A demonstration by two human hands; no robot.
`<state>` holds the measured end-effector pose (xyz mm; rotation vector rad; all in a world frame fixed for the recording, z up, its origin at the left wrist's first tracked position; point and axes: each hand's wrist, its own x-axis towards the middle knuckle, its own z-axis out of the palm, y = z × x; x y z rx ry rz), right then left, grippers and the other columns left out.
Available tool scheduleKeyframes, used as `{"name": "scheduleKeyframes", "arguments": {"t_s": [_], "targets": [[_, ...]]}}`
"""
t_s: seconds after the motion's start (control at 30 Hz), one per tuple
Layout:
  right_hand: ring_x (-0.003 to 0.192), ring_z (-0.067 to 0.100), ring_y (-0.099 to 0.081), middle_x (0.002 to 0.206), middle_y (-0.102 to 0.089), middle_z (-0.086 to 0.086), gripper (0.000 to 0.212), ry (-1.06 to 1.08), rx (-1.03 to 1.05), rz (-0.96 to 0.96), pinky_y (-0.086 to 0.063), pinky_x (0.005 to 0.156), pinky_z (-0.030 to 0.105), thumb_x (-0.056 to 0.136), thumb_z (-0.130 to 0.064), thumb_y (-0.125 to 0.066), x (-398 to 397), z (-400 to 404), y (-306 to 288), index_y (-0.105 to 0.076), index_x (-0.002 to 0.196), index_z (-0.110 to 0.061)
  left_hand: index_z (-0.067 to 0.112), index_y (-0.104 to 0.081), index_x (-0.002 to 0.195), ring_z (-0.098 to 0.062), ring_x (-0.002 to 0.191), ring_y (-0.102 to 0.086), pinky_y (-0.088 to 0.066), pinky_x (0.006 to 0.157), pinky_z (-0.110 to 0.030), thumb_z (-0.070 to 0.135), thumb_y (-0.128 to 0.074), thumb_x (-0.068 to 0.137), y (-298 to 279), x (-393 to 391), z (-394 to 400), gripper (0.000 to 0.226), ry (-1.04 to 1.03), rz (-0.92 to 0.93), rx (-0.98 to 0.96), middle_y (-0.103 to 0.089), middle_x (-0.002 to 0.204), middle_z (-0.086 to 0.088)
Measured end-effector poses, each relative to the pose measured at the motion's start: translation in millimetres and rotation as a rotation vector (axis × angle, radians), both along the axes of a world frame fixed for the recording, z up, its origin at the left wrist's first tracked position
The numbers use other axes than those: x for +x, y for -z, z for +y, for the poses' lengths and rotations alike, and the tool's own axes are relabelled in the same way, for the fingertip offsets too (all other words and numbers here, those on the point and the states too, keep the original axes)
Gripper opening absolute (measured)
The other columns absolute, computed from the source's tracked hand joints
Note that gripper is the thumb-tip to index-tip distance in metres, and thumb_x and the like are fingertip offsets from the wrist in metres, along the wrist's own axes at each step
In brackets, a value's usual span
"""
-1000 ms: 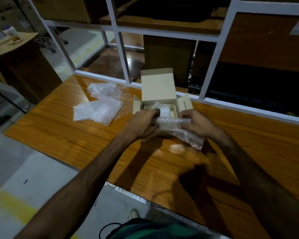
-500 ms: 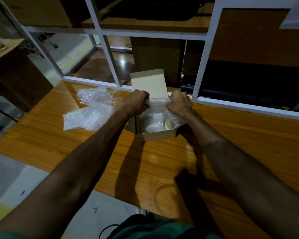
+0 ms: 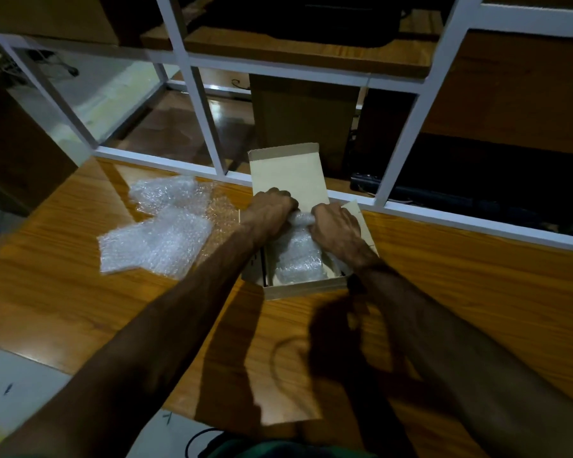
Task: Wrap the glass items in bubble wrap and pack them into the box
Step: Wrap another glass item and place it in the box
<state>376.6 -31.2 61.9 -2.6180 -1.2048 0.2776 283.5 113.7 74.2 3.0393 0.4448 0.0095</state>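
A small tan cardboard box (image 3: 303,288) stands on the wooden table with its lid (image 3: 286,171) raised at the back. Inside it lies a bubble-wrapped item (image 3: 298,259); the glass under the wrap is hidden. My left hand (image 3: 272,209) and my right hand (image 3: 336,226) both reach into the far end of the box and pinch the wrapped bundle's top between them. Left of the box lie loose sheets of bubble wrap (image 3: 159,239).
The wooden table (image 3: 80,292) ends near my body, with pale floor (image 3: 20,385) at the lower left. A white metal frame (image 3: 205,127) runs along the table's far edge. Behind it stand a brown cardboard box (image 3: 305,120) and dark shelves.
Both hands carried the wrapped bundle from the table in front of the box into the box. They now press it down at the far end.
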Motion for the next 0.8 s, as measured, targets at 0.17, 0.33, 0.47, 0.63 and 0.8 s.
{"name": "scheduleKeyframes", "arguments": {"t_s": [0.17,0.33,0.47,0.63,0.8], "targets": [[0.110,0.035,-0.066,0.121,-0.070,0.014,0.027,0.085,-0.017,0.154,-0.055,0.091,0.042,0.098,-0.024,-0.070,6.3,11.2,4.0,-0.067,0.122,-0.011,0.016,-0.057,0.119,-0.029,0.102,-0.066,-0.058,0.084,-0.045,0.025,-0.080,0.086,7.2,-14.7,0.9,0.041,-0.054,-0.125,-0.051,-0.067,0.115,-0.010],[0.101,0.034,-0.067,0.114,-0.071,0.012,0.021,0.114,-0.075,0.265,-0.058,0.089,0.046,0.093,-0.031,-0.070,17.0,18.5,4.4,-0.068,0.109,-0.016,0.013,-0.052,0.123,-0.030,0.098,-0.067,-0.060,0.082,-0.048,0.028,-0.077,0.090,15.0,-30.1,-2.7,0.044,-0.085,-0.181,-0.063,-0.066,0.114,-0.012],[0.097,0.034,-0.068,0.111,-0.072,0.012,0.020,0.101,-0.093,0.279,-0.059,0.087,0.045,0.094,-0.032,-0.070,20.6,21.8,6.8,-0.068,0.106,-0.016,0.013,-0.053,0.126,-0.030,0.100,-0.065,-0.058,0.085,-0.047,0.031,-0.078,0.090,17.1,-34.0,-3.8,0.048,-0.090,-0.168,-0.053,-0.065,0.116,-0.012],[0.107,0.037,-0.066,0.119,-0.070,0.015,0.022,0.067,-0.091,0.171,-0.056,0.090,0.043,0.099,-0.025,-0.069,18.3,17.6,5.6,-0.068,0.115,-0.011,0.012,-0.064,0.123,-0.029,0.098,-0.064,-0.057,0.084,-0.044,0.023,-0.077,0.090,15.7,-26.4,-6.4,0.037,-0.101,-0.089,0.039,-0.066,0.112,-0.011],[0.116,0.036,-0.063,0.127,-0.066,0.016,0.021,-0.012,-0.143,-0.025,-0.048,0.086,0.041,0.103,-0.018,-0.062,13.6,18.2,5.0,-0.062,0.123,-0.010,0.010,-0.073,0.109,-0.027,0.100,-0.062,-0.056,0.086,-0.042,0.015,-0.069,0.095,13.5,-22.6,-11.6,0.016,-0.100,0.010,0.114,-0.066,0.106,-0.010]]}}
